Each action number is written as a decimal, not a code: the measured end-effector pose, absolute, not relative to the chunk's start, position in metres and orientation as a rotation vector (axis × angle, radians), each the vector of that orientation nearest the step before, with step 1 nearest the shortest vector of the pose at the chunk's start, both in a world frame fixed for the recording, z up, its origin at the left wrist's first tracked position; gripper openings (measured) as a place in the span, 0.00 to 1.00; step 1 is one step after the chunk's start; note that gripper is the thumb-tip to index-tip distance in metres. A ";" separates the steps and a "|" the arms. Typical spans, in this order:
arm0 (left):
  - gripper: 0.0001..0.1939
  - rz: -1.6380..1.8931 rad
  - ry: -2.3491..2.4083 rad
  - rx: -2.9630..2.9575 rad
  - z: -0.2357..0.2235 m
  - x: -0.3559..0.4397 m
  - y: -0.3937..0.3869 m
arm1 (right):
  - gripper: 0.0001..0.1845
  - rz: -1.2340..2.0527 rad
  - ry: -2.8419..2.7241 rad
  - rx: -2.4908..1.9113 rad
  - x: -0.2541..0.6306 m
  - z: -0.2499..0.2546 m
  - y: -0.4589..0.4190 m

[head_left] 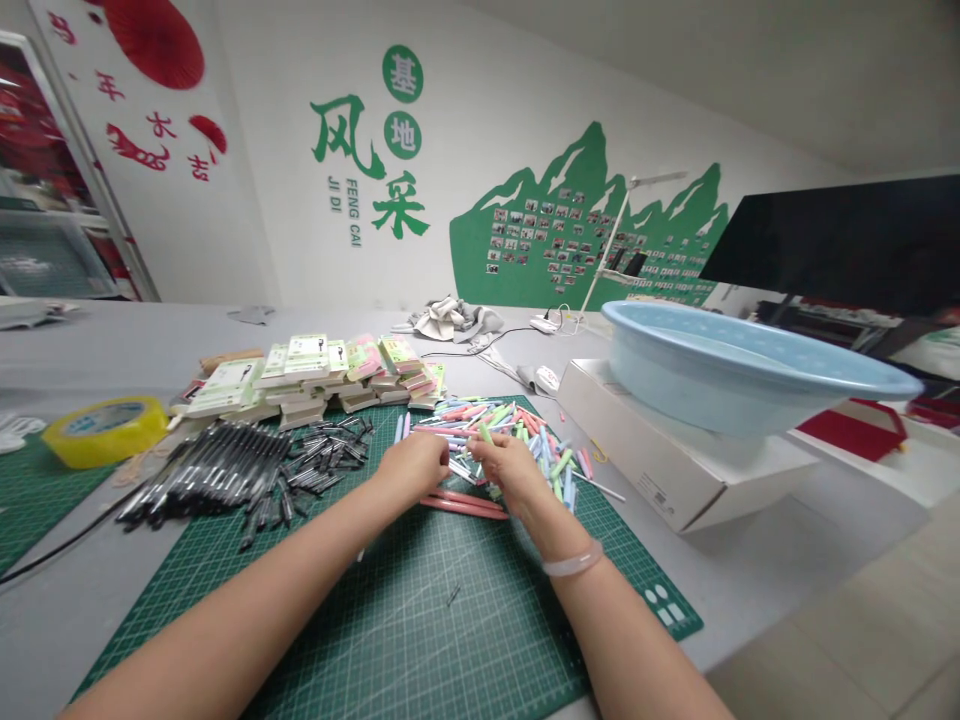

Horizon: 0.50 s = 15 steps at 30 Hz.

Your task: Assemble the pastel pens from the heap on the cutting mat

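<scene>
Two hands work over a green cutting mat (pixel 390 650) on a grey tabletop (pixel 739 575). The right hand (pixel 501 462) is closed on a light-green pen piece (pixel 486 433), raised at the near edge of a pastel pile of pen parts (pixel 536 428). The left hand (pixel 421 462) has curled fingers just beside it; whether they grip anything cannot be told. Red pens (pixel 465 506) lie below the hands, bounding the pile. Black pens (pixel 225 465) and stacked boxes (pixel 319 362) border the left side. Between the forearms stretches broad gridded mat, bearing one thin dark piece (pixel 454 595). At right, a tabletop strip separates the mat's edge from a white carton (pixel 675 475); the blue basin (pixel 720 375) upon it overhangs the carton's right end.
</scene>
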<state>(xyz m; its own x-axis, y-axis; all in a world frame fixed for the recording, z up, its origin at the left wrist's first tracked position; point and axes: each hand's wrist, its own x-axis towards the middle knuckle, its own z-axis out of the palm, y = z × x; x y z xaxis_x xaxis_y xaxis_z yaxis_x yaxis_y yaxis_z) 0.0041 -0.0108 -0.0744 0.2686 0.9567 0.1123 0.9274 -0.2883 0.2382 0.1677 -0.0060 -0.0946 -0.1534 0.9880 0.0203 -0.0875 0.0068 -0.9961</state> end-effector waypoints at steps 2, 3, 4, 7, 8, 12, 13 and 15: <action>0.05 0.364 1.783 2.403 -0.086 0.017 -0.007 | 0.11 1.383 -1.214 -1.038 0.170 -0.096 -0.005; 0.05 0.370 1.781 2.405 -0.091 0.020 -0.006 | 0.11 1.400 -1.199 -1.024 0.172 -0.097 -0.005; 0.05 0.375 1.776 2.407 -0.095 0.023 -0.005 | 0.10 1.421 -1.186 -1.002 0.173 -0.097 -0.005; 0.04 0.401 1.768 2.409 -0.100 0.023 -0.005 | 0.09 1.499 -1.152 -0.905 0.175 -0.097 -0.005; 0.04 0.410 1.774 2.411 -0.100 0.022 -0.005 | 0.09 1.524 -1.142 -0.873 0.175 -0.097 -0.005; 0.05 0.642 1.668 2.308 -0.089 0.014 -0.004 | 0.09 1.603 -1.068 -0.791 0.175 -0.096 -0.006; 0.05 0.741 1.556 2.210 -0.086 0.012 -0.005 | 0.10 1.617 -1.036 -0.782 0.175 -0.096 -0.005; 0.08 0.886 1.293 1.924 -0.081 0.008 -0.006 | 0.11 1.631 -0.983 -0.776 0.175 -0.097 -0.005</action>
